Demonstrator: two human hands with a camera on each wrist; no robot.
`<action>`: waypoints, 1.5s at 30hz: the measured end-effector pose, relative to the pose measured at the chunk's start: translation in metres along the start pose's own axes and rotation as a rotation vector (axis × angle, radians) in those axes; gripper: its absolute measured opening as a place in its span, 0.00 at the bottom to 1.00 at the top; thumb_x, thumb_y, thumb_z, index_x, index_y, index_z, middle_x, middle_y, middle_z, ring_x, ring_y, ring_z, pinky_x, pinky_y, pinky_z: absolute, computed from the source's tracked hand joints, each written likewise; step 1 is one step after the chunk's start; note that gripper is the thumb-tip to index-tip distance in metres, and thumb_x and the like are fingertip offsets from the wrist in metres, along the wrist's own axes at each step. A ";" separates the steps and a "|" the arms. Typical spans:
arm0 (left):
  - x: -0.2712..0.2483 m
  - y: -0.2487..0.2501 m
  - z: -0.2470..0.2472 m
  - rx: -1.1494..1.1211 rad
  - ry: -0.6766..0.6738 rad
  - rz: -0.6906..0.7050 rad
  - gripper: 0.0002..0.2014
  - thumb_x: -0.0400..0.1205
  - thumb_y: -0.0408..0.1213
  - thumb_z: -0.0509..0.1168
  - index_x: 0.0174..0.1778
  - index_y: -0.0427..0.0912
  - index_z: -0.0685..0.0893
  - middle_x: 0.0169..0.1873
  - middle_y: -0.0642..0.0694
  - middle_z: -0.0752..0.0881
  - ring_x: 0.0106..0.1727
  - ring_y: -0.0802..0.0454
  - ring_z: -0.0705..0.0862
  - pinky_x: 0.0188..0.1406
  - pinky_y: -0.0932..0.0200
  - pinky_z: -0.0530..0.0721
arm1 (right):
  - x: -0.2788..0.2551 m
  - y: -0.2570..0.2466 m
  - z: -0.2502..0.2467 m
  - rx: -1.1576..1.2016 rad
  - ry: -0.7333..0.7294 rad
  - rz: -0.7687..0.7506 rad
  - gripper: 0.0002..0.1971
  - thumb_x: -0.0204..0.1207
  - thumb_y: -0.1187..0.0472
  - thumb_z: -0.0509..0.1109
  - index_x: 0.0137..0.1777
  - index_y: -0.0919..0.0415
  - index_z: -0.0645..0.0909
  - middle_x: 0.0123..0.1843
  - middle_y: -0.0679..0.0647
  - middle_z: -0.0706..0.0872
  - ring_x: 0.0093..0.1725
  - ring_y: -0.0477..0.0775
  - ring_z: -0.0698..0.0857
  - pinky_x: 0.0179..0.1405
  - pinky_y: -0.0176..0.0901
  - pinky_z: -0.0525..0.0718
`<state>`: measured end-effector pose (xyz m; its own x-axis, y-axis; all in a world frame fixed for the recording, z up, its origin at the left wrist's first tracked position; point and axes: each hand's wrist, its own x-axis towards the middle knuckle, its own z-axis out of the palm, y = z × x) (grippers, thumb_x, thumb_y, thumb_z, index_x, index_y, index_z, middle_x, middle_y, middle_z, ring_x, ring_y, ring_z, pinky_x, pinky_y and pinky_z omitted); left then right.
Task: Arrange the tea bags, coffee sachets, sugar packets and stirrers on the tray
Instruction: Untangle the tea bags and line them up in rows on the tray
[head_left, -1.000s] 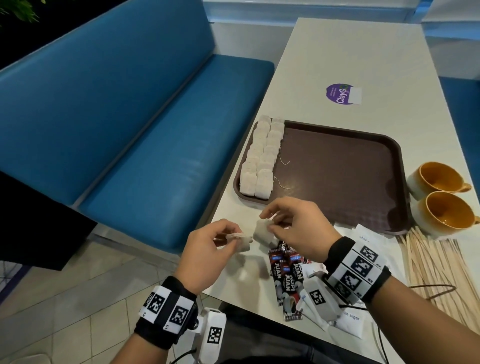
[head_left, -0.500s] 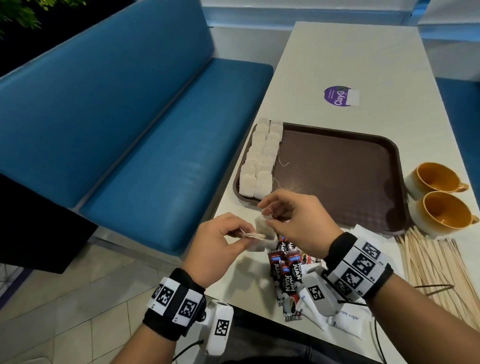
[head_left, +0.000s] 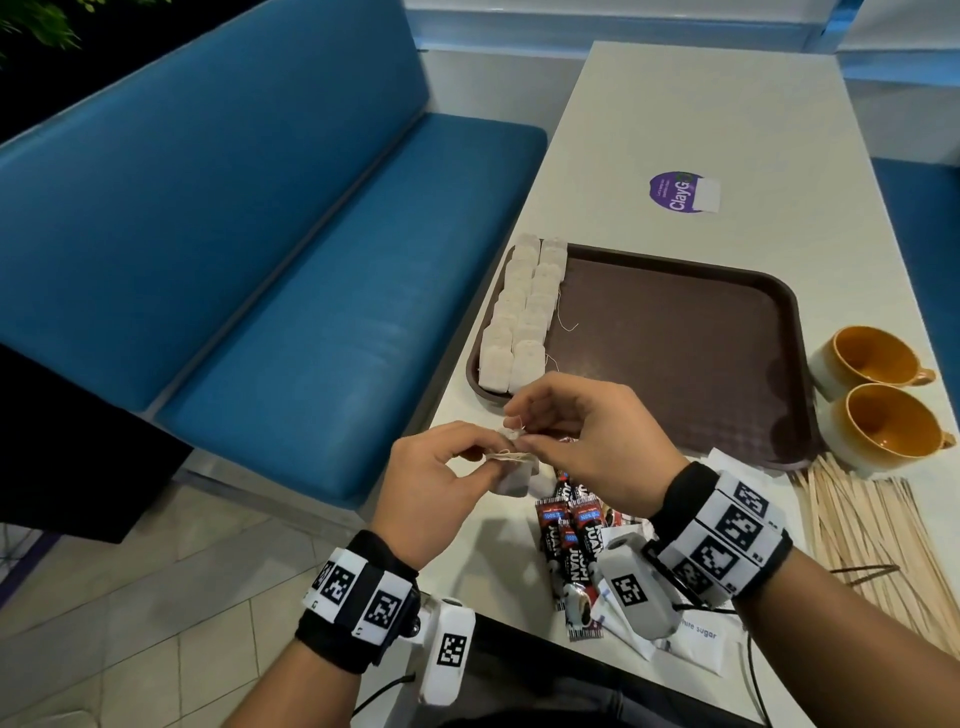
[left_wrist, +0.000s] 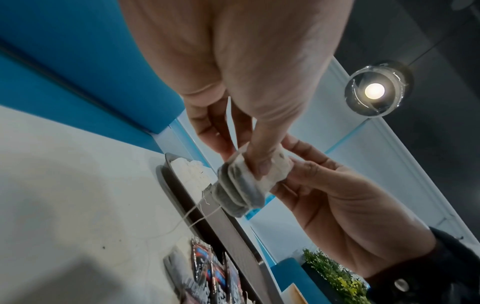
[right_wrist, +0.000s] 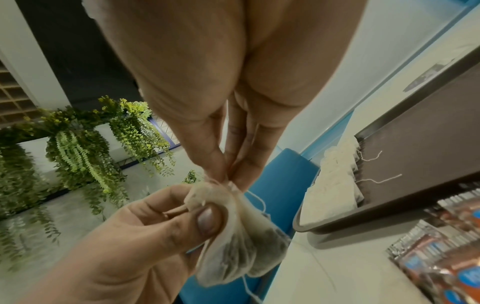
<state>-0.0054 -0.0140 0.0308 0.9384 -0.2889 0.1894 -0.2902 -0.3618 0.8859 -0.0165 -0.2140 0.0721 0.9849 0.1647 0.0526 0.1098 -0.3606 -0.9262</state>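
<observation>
My left hand (head_left: 485, 460) pinches a small stack of white tea bags (head_left: 511, 475) above the table's near left edge; the thumb presses their tops (left_wrist: 259, 164). My right hand (head_left: 519, 435) meets it from the right and pinches the bags' top edge and strings (right_wrist: 227, 178). The brown tray (head_left: 675, 353) holds two rows of tea bags (head_left: 519, 317) along its left side. Coffee sachets (head_left: 571, 540) lie under my right wrist, white sugar packets (head_left: 696, 639) beside them, and wooden stirrers (head_left: 872, 525) at the right.
Two orange-lined cups (head_left: 867, 358) (head_left: 888, 421) stand right of the tray. A purple sticker (head_left: 680, 191) is on the table beyond it. A blue bench (head_left: 260, 260) runs along the left, with tiled floor below the table edge.
A second ago each hand held a tea bag a little apart. The hands have closed together, and the bags are now gathered in the left hand's pinch.
</observation>
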 end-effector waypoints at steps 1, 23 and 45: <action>0.000 0.000 -0.001 -0.010 0.013 -0.016 0.11 0.75 0.28 0.80 0.43 0.51 0.93 0.39 0.56 0.92 0.42 0.50 0.89 0.49 0.51 0.89 | 0.002 0.001 -0.001 0.010 0.011 0.003 0.12 0.75 0.69 0.82 0.54 0.54 0.89 0.48 0.48 0.94 0.50 0.47 0.93 0.57 0.42 0.90; -0.015 -0.026 -0.028 0.126 0.092 -0.132 0.07 0.79 0.29 0.76 0.41 0.47 0.89 0.38 0.58 0.86 0.41 0.58 0.84 0.40 0.75 0.77 | 0.027 0.032 0.020 -0.745 -0.467 0.282 0.12 0.84 0.54 0.67 0.64 0.42 0.86 0.53 0.44 0.74 0.55 0.51 0.78 0.56 0.45 0.78; -0.016 -0.022 -0.027 0.082 -0.084 -0.079 0.10 0.72 0.33 0.83 0.38 0.52 0.91 0.63 0.60 0.87 0.68 0.53 0.85 0.68 0.57 0.81 | 0.052 0.024 0.013 -0.533 -0.284 0.213 0.05 0.74 0.56 0.82 0.41 0.53 0.88 0.37 0.43 0.87 0.36 0.37 0.82 0.33 0.22 0.74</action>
<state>-0.0090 0.0225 0.0200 0.9409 -0.3287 0.0817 -0.2339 -0.4561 0.8586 0.0359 -0.2027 0.0479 0.9268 0.2497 -0.2804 0.0392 -0.8071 -0.5892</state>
